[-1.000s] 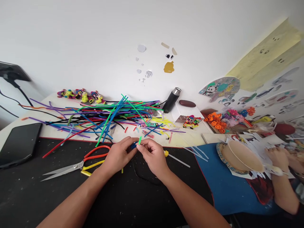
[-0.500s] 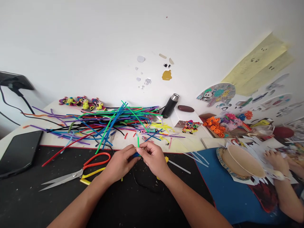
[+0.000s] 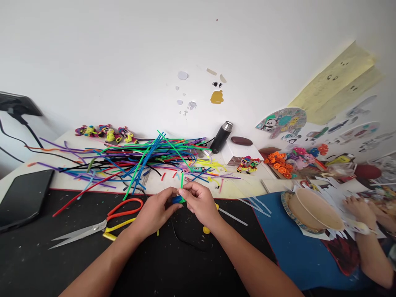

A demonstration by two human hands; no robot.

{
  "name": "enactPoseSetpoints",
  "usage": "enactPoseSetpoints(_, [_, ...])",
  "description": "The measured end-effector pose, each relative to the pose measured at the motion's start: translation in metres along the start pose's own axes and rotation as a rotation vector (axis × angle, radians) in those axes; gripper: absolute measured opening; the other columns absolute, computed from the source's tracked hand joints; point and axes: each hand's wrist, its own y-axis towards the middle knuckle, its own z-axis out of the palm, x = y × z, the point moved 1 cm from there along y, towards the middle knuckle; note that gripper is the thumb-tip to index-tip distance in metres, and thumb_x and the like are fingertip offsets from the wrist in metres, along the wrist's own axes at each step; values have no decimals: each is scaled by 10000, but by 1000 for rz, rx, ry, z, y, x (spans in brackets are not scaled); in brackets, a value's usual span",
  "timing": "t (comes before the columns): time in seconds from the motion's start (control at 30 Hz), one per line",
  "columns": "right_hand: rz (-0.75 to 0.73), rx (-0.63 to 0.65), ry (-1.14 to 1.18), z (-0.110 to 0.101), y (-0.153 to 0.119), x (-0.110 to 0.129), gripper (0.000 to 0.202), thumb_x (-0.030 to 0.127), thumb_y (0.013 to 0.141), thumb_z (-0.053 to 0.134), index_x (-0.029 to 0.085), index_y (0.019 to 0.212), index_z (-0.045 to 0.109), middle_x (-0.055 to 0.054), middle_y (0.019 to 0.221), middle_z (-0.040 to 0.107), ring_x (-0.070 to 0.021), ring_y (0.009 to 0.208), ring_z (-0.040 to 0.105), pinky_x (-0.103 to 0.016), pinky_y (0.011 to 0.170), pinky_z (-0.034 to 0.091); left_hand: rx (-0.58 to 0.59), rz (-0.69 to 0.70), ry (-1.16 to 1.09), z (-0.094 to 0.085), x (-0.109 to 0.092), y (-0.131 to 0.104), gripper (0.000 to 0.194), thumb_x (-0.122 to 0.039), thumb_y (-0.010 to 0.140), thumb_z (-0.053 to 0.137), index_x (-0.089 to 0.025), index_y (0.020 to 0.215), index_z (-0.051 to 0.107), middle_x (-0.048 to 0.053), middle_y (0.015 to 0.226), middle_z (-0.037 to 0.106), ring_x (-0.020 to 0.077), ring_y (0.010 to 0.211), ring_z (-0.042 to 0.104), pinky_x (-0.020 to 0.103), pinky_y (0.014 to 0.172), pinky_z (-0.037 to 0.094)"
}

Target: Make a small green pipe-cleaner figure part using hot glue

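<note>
My left hand (image 3: 157,209) is closed around a small blue piece (image 3: 177,199), apparently coiled pipe cleaner, mostly covered by the fingers. Pinched between the thumb and fingers of my right hand (image 3: 200,205) is a green pipe cleaner (image 3: 182,180), its short end sticking straight up. The two hands nearly touch, and the green and blue parts meet between them. Left of my left hand lie large scissors (image 3: 100,226) with an orange handle loop, blades slightly apart. A yellow angular piece (image 3: 119,227) sits beside them, partly behind my wrist.
Behind my hands spreads a pile of colourful pipe cleaners (image 3: 145,154). A black flask (image 3: 221,138), small figures (image 3: 107,133) and a phone (image 3: 26,198) stand or lie around. Yellow bits (image 3: 206,230) are by my right wrist. At right, another person's hand (image 3: 359,208) is near a bowl (image 3: 318,208).
My right fingers have shifted slightly around the green pipe cleaner. More of the blue and green now shows between my hands. The green end has moved a little right.
</note>
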Motion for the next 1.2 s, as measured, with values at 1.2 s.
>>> enactPoseSetpoints(1.2, [151,-162,-105,-69,-63,-4,513,690,863,731,178,877,702,98,507,405,-89,430,339,-236,442,273,-210,-30,-90,-7,2,3,298,-463,923,675,-237,1107,736,6,792,700,192,670,631,296,637,523])
